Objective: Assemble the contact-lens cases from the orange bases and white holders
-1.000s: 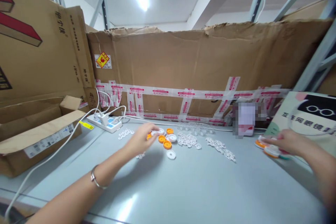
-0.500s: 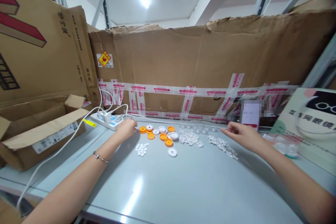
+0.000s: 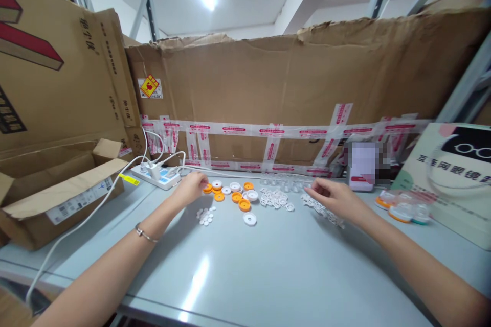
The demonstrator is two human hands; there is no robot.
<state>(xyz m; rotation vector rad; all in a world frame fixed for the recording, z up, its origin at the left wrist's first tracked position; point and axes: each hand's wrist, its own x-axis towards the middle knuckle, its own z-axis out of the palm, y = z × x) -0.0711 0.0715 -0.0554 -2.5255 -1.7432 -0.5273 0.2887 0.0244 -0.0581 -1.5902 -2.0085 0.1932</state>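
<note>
Grey table (image 3: 268,276) bears caps (image 3: 238,197) between left hand (image 3: 192,187) and right hand (image 3: 334,197)

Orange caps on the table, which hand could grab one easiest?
Probably the left hand: it rests right beside the orange caps, while the right hand is farther off, over the small white pieces.

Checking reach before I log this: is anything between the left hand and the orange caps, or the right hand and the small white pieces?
Nothing visible does. The left hand has its fingertips beside the nearest of the orange caps, and the right hand is over the row of small white pieces.
</note>
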